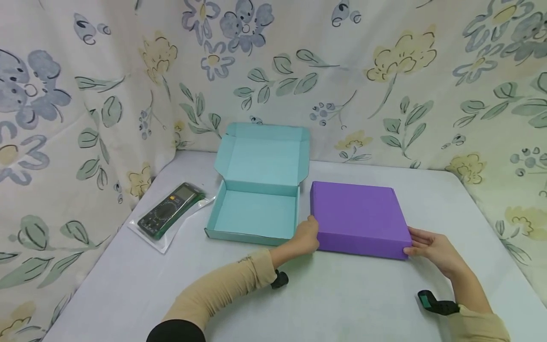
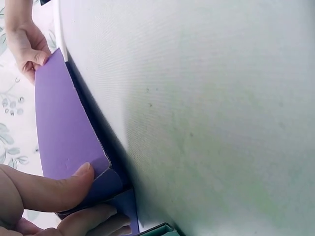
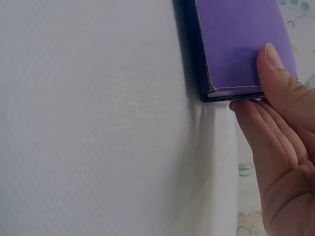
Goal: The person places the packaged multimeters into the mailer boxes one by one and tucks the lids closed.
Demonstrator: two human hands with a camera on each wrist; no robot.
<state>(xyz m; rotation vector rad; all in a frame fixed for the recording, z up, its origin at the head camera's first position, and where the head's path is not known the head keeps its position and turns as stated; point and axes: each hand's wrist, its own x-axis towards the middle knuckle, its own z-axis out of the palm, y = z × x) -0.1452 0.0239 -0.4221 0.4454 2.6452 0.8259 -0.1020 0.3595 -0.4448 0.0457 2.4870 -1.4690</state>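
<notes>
A closed purple cardboard box (image 1: 359, 213) lies on the white table, right of the middle. My left hand (image 1: 306, 236) grips its near left corner. In the left wrist view the thumb (image 2: 74, 184) presses the front face and the fingers lie along the side. At the near right corner my right hand (image 1: 433, 249) holds the box. The right wrist view shows that thumb (image 3: 273, 69) on the front face, with fingertips against the side wall. Just left of my left hand stands an open turquoise box (image 1: 260, 213), its lid raised and its inside bare.
A black and green multimeter (image 1: 173, 209) in a clear plastic bag (image 1: 164, 244) lies left of the turquoise box. Floral curtains (image 1: 273, 76) hang behind and beside the white table (image 1: 342, 294). The turquoise box's raised lid (image 1: 266, 154) stands close to the back curtain.
</notes>
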